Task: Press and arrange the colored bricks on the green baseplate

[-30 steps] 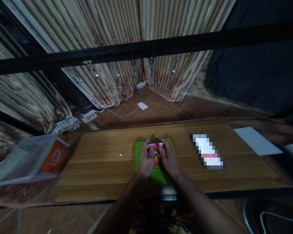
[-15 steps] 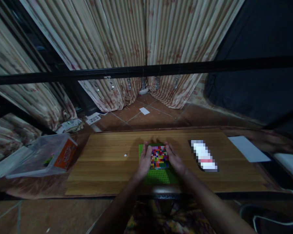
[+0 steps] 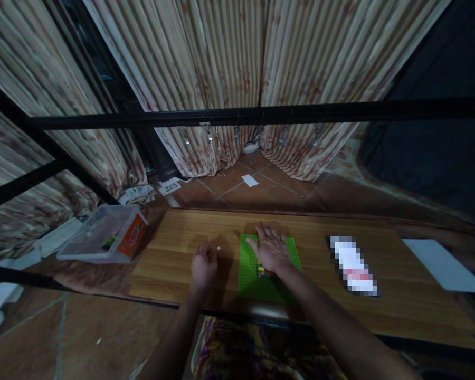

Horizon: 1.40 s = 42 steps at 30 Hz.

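Striped cloth curtains (image 3: 225, 58), floor-length, hung in folds beyond a black rail (image 3: 221, 117). Wood-grain tabletop (image 3: 166, 253), long, lying in front of the seated person. Clear plastic box (image 3: 91, 257), at the left end, orange label on one side. Green studded baseplate (image 3: 250, 285), one, flat on the tabletop. For steadying work upon it, an even, flat palm serves best, I judge; weight on one edge could tip or loosen small bricks, and a light touch spares the seams.

Right hand (image 3: 272, 252), one, open: palm down over the far half of the baseplate, fingers spread forward, thumb out to the left, forearm slanting in from the lower right. Left hand (image 3: 204, 266), one, set on the tabletop to the left of the baseplate, well apart from the right, fingers curled inward, forearm rising from below; whether it is clenched or grasping something small, I cannot tell.

Multicoloured brick block (image 3: 264, 272), one, on the baseplate, mostly hidden beneath the right palm, a near portion showing. Small white piece (image 3: 218, 248), one, loose on the wood just beside the left fingertips.
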Motion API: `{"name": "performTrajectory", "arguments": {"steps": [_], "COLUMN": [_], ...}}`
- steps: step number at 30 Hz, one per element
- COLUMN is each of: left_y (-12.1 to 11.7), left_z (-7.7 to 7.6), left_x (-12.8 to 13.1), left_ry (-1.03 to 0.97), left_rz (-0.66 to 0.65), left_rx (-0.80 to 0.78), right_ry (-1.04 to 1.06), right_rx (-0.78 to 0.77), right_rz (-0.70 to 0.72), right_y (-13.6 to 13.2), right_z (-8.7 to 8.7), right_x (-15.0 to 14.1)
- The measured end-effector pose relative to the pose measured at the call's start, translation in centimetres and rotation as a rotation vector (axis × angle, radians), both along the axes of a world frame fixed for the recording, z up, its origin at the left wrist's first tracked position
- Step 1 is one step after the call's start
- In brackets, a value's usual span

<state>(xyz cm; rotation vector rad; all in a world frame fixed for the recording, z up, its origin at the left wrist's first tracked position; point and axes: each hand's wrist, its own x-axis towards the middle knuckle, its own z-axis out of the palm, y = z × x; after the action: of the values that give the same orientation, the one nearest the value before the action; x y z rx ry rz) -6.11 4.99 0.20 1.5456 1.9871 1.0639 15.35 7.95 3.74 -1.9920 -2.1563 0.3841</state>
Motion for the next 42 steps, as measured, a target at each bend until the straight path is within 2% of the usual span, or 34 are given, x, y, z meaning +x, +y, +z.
{"name": "performTrajectory", "arguments": {"steps": [6, 8, 11, 14, 18, 21, 24, 30, 38, 42], "left_y": [0.3, 0.4, 0.5, 0.1, -1.6, -3.1, -3.9, -3.4, -2.7, -2.0], "left_z": [0.4, 0.6, 0.8, 0.9, 0.7, 0.2, -0.3, -0.1, 0.0, -0.2], "left_x": [0.9, 1.1, 1.1, 1.2, 2.1, 3.2, 4.3, 5.1, 5.8, 7.0], "left_ry": [0.217, 0.265, 0.316, 0.339, 0.324, 0.251, 0.149, 0.103, 0.145, 0.243], "left_rz": [-0.102, -0.131, -0.153, -0.155, -0.185, -0.236, -0.304, -0.375, -0.355, -0.363], "left_rx": [-0.049, -0.052, -0.057, -0.065, -0.061, -0.022, 0.036, 0.038, 0.036, 0.050], "right_ry": [0.060, 0.195, 0.511, 0.730, 0.848, 0.833, 0.712, 0.512, 0.502, 0.538], "right_rx": [0.069, 0.149, 0.337, 0.474, 0.502, 0.481, 0.465, 0.384, 0.324, 0.327], "right_rz": [-0.001, -0.008, -0.103, -0.233, -0.365, -0.432, -0.427, -0.391, -0.398, -0.402], "right_y": [0.2, 0.3, 0.0, -1.8, -5.9, -8.4, -9.1, -6.9, -5.9, -5.3], "right_z": [-0.2, 0.0, 0.4, 0.1, -2.2, -4.4, -5.5, -5.2, -5.1, -3.7], "right_x": [0.4, 0.9, 2.4, 4.5, 7.1, 8.2, 8.5, 8.8, 9.0, 8.1]}}
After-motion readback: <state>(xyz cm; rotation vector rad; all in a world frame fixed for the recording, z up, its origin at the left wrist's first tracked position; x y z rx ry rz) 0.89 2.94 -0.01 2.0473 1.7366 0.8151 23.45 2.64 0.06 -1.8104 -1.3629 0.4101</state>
